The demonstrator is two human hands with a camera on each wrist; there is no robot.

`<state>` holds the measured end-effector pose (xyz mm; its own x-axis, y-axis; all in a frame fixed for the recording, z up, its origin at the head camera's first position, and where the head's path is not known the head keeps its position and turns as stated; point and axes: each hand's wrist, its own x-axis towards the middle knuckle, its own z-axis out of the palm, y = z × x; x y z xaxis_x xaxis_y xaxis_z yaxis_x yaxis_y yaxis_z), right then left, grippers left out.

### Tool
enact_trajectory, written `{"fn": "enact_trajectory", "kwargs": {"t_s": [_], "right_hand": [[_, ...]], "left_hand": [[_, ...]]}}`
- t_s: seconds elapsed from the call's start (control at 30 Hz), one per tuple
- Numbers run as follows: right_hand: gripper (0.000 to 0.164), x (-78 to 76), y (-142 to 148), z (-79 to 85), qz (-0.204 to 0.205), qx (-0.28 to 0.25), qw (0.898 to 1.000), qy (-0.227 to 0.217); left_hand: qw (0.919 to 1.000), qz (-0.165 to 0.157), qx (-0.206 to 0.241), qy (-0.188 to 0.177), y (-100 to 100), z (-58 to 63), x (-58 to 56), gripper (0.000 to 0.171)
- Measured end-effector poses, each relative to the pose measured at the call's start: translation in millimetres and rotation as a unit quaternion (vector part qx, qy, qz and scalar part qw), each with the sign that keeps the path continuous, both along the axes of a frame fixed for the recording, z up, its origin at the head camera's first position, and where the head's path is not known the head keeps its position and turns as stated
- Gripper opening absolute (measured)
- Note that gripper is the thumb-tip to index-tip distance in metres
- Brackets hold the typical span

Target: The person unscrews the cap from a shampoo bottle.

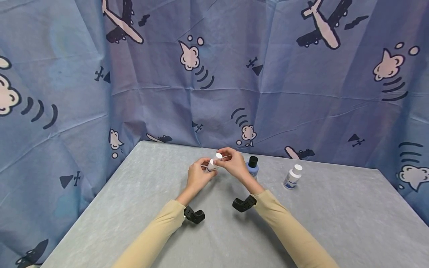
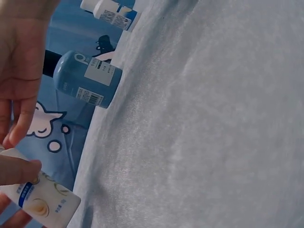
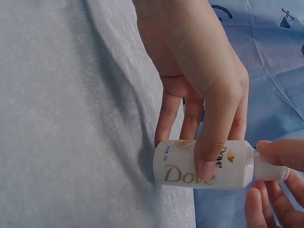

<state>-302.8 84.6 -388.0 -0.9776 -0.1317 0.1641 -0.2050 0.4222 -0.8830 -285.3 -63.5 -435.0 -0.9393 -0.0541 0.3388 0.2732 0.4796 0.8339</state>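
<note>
In the head view my left hand grips the body of a small white Dove bottle with a gold and blue label. The right wrist view shows the left thumb lying over the lettering and the fingers behind the bottle. My right hand pinches the bottle's white cap between thumb and fingers. The bottle leans with its cap toward the right hand, and its base stays close over the table in the left wrist view. Just right of the right hand stands a blue bottle with a black cap.
A second white bottle with a blue-marked label stands farther right on the grey cloth-covered table. A blue curtain with airplane prints hangs behind the table and along its sides. Black wrist straps sit over the beige sleeves.
</note>
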Motion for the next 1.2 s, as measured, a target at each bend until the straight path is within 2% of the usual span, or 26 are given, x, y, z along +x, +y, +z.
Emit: {"fn": "enact_trajectory", "kwargs": {"t_s": [0.3, 0.47, 0.67, 1.0, 1.2], "right_hand": [[0.036, -0.2, 2, 0.2, 0.032, -0.006, 0.999, 0.009], [0.038, 1.1, 2, 0.2, 0.045, -0.011, 0.999, 0.006], [0.039, 2.2, 2, -0.7, 0.037, -0.018, 0.999, 0.011], [0.031, 0.8, 3, -5.8, 0.033, -0.015, 0.999, 0.04], [0.031, 19.6, 0, 16.6, 0.048, -0.026, 0.998, 0.041]], "left_hand": [[0.9991, -0.041, 0.001, -0.006, -1, -5.3, -1.7, 0.041], [0.9986, -0.052, 0.003, -0.007, -1, -6.0, -1.2, 0.04], [0.9983, -0.059, 0.004, 0.0, -1, -4.0, 0.8, 0.04], [0.9974, -0.071, -0.006, -0.008, 0, -5.5, 0.1, 0.039], [0.9966, -0.081, -0.01, -0.007, 0, -5.4, -1.3, 0.04]]}}
